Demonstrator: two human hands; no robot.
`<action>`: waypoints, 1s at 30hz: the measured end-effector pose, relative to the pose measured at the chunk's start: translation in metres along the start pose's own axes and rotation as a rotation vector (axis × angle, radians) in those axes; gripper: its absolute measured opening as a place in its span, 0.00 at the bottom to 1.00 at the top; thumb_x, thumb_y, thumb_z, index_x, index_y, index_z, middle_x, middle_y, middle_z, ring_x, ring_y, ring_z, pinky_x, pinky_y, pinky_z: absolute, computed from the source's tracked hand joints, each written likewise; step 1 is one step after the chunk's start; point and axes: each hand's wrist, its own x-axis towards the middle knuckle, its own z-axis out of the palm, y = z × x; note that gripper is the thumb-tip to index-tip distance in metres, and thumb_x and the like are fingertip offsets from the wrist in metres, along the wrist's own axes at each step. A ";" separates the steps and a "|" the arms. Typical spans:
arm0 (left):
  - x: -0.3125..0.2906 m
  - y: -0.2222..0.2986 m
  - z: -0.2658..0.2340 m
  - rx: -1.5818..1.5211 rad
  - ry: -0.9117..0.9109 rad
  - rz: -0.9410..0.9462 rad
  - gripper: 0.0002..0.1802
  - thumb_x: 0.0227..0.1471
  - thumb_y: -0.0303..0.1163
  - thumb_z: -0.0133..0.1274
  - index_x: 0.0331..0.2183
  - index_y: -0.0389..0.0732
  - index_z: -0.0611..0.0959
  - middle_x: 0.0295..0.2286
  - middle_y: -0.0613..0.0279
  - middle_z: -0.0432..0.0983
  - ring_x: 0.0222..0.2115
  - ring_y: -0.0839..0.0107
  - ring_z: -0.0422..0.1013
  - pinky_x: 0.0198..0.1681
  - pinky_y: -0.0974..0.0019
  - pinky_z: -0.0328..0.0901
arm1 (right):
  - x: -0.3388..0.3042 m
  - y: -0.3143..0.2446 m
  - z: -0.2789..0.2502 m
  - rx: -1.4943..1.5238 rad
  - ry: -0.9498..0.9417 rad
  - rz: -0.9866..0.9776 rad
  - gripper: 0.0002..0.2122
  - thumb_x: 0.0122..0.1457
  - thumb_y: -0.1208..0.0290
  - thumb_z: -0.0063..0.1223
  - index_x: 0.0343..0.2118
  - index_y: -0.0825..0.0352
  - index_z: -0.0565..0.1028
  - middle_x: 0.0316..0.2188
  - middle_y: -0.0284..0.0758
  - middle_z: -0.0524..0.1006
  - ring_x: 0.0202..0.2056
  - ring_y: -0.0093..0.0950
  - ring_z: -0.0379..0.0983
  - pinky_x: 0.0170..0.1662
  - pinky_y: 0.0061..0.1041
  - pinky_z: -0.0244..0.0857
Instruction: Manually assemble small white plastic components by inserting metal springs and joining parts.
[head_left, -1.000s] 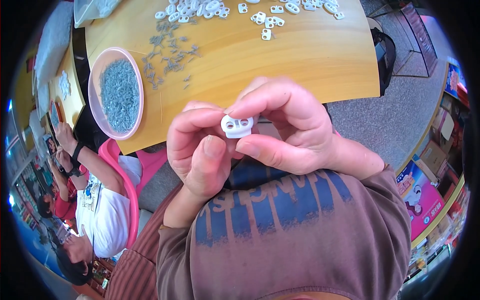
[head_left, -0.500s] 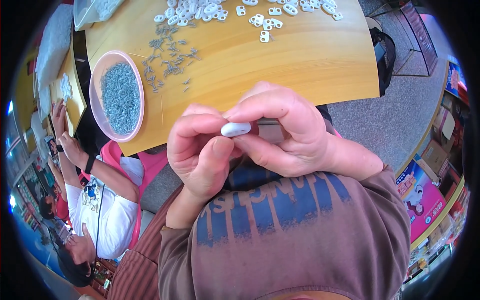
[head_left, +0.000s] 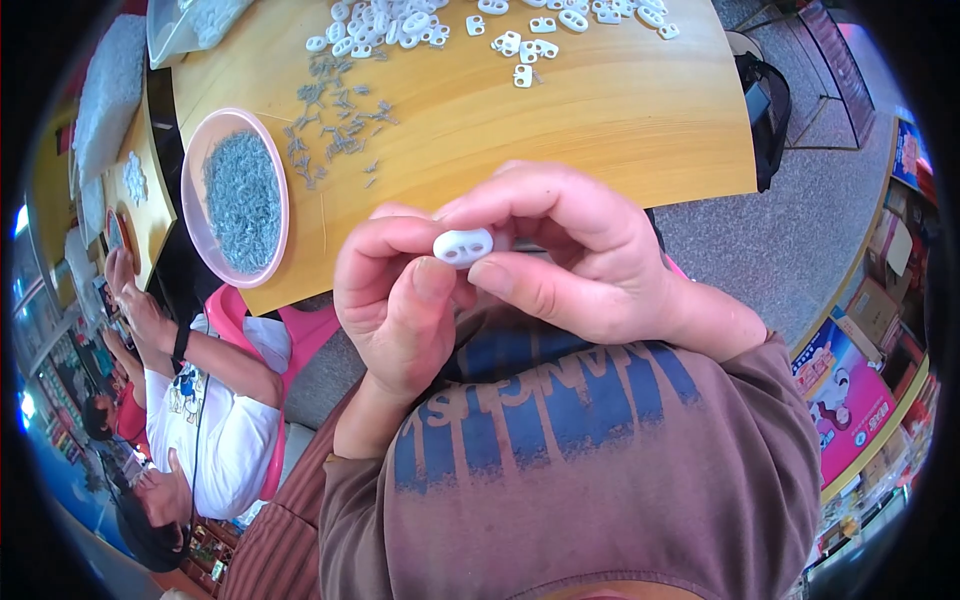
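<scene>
Between my two hands is a small white oval plastic piece (head_left: 463, 247) with two holes in its face, tilted so the holes show. My left hand (head_left: 395, 290) pinches its left end between thumb and fingers. On its right end, my right hand (head_left: 570, 255) closes with thumb below and index finger above. Both hands are held just off the near edge of the wooden table (head_left: 560, 130). Small grey metal pins (head_left: 345, 125) lie scattered on the table beyond my left hand. Farther off is a pile of similar white plastic pieces (head_left: 385, 20).
A pink oval basin (head_left: 283, 215) full of grey metal pins stands at the table's left edge. Flat white two-holed pieces (head_left: 523, 76) lie at the far side. A white tray (head_left: 160, 40) is at the far left. A co-worker in a white shirt (head_left: 225, 430) sits to my left.
The white oval piece has turned in my fingers, from edge-on to showing its two-holed face. My fingers have shifted slightly. The co-worker's hands have moved a little lower.
</scene>
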 end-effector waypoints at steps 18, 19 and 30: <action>0.002 0.000 0.009 -0.101 -0.007 -0.088 0.12 0.51 0.34 0.46 0.33 0.34 0.70 0.29 0.59 0.67 0.26 0.74 0.66 0.26 0.73 0.64 | -0.001 -0.014 -0.003 0.393 0.107 0.293 0.09 0.50 0.81 0.50 0.35 0.72 0.67 0.28 0.36 0.73 0.25 0.19 0.71 0.27 0.13 0.66; 0.002 0.001 0.009 -0.100 -0.006 -0.090 0.12 0.51 0.34 0.46 0.33 0.34 0.70 0.29 0.59 0.67 0.26 0.74 0.66 0.26 0.73 0.64 | -0.001 -0.013 -0.004 0.394 0.108 0.294 0.09 0.50 0.81 0.50 0.35 0.72 0.67 0.28 0.36 0.73 0.25 0.19 0.71 0.27 0.13 0.66; 0.009 -0.006 -0.003 -0.053 -0.070 -0.115 0.14 0.52 0.37 0.43 0.33 0.33 0.69 0.30 0.57 0.66 0.31 0.71 0.65 0.35 0.69 0.61 | 0.004 0.003 -0.011 -0.177 0.037 -0.036 0.12 0.45 0.82 0.55 0.35 0.71 0.70 0.26 0.34 0.73 0.25 0.20 0.70 0.28 0.16 0.63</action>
